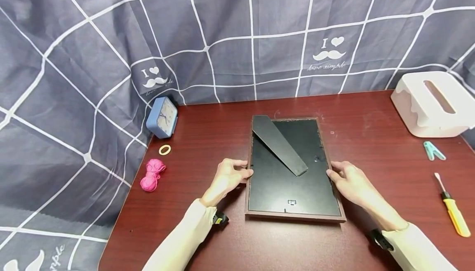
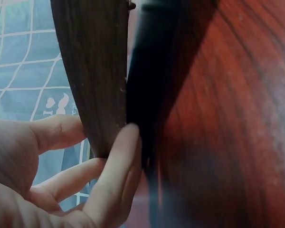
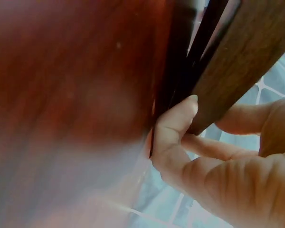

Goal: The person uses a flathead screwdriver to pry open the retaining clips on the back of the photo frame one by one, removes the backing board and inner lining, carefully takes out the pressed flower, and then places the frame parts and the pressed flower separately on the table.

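Note:
A brown picture frame (image 1: 293, 217) lies back side up, its black backing board (image 1: 267, 188) facing me. An easel-back stand leg (image 1: 280, 145) slants across the backing from the upper left. My left hand (image 1: 227, 177) grips the left edge with the thumb on top. On the opposite edge, my right hand (image 1: 352, 182) holds in the same way. Both wrist views show fingers (image 2: 116, 171) curled under the frame's wooden side (image 2: 97, 71), with a dark gap between the side (image 3: 247, 57) and the tabletop. The frame's front is hidden.
Left on the reddish-brown table (image 1: 208, 139) are a blue alarm clock (image 1: 162, 117), a yellow ring (image 1: 165, 149) and pink yarn (image 1: 152, 175). At right stand a white tissue box (image 1: 426, 110), a teal clip (image 1: 433, 151) and a yellow-handled screwdriver (image 1: 455, 215). A grey checked curtain (image 1: 230, 69) hangs behind.

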The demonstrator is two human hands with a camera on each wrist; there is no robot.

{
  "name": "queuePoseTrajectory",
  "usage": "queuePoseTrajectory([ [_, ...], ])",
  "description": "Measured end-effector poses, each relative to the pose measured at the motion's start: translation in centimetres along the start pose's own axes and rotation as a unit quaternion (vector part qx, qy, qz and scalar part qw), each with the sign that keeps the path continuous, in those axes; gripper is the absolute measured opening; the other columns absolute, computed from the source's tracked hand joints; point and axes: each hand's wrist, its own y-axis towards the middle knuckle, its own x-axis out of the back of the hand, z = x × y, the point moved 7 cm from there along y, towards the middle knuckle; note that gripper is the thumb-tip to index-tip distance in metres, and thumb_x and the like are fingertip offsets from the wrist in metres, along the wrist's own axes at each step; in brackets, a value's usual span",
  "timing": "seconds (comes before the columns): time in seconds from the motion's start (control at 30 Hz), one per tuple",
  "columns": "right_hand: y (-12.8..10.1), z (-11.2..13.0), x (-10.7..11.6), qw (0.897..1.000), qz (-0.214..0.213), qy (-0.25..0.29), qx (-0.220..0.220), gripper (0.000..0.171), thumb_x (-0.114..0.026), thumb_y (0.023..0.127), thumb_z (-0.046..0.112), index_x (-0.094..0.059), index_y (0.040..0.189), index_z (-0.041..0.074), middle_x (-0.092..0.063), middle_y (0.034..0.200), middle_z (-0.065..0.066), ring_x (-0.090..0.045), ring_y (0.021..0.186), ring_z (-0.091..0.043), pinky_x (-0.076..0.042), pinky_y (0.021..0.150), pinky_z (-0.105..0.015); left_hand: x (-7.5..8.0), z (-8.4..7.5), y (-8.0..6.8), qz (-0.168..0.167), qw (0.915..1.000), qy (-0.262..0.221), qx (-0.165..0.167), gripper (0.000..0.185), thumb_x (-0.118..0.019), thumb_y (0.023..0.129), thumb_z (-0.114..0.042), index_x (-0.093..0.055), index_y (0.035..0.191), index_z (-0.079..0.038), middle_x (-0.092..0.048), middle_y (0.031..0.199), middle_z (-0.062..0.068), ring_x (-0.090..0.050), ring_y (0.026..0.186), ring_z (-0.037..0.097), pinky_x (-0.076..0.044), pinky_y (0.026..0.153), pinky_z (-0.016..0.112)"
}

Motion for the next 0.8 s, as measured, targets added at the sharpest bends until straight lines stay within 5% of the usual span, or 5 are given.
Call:
queuePoseTrajectory([
  [0.2, 0.51, 0.7, -0.12, 0.999, -0.015, -0.02, 0.035, 0.041, -0.06, 0.105, 0.002, -0.059, 0.139, -0.022, -0.065, 0.128, -0.041, -0.07, 0.109, -0.05, -0.057, 0.097, -0.066, -0.06, -0.05, -0.08, -0.019, 0.9993, 0.032, -0.008, 0.041, -0.082, 0.093, -0.011, -0.077, 0.131, 0.001, -0.081, 0.122, 0.023, -0.086, 0.091, 0.027, -0.07, 0.076, 0.031],
  [0.5, 0.67, 0.21, -0.16, 1.0, -0.006, -0.021, 0.02, 0.044, -0.057, 0.106, 0.002, -0.054, 0.141, -0.024, -0.063, 0.128, -0.04, -0.067, 0.108, -0.047, -0.056, 0.093, -0.058, -0.49, -0.07, 0.47, -0.021, 0.9961, 0.079, -0.034, 0.038, -0.08, 0.093, -0.017, -0.08, 0.128, -0.004, -0.086, 0.1, 0.013, -0.08, 0.069, 0.013, -0.063, 0.062, 0.023],
  [0.6, 0.74, 0.08, -0.07, 1.0, -0.002, -0.022, 0.022, 0.043, -0.054, 0.107, 0.0, -0.053, 0.142, -0.025, -0.062, 0.129, -0.043, -0.065, 0.111, -0.05, -0.055, 0.096, -0.062, -0.52, -0.49, 0.47, -0.028, 0.9915, 0.114, -0.056, 0.037, -0.079, 0.093, -0.02, -0.081, 0.128, -0.007, -0.086, 0.11, 0.012, -0.076, 0.071, 0.01, -0.06, 0.07, 0.023],
  [0.8, 0.71, -0.14, 0.0, 0.999, 0.008, -0.029, 0.024, 0.042, -0.051, 0.108, -0.001, -0.052, 0.143, -0.025, -0.06, 0.132, -0.044, -0.063, 0.118, -0.055, -0.053, 0.1, -0.067, -0.75, -0.89, 0.67, -0.044, 0.9816, 0.169, -0.078, 0.034, -0.08, 0.092, -0.019, -0.083, 0.123, -0.006, -0.086, 0.106, 0.007, -0.079, 0.108, 0.022, -0.064, 0.098, 0.04],
])
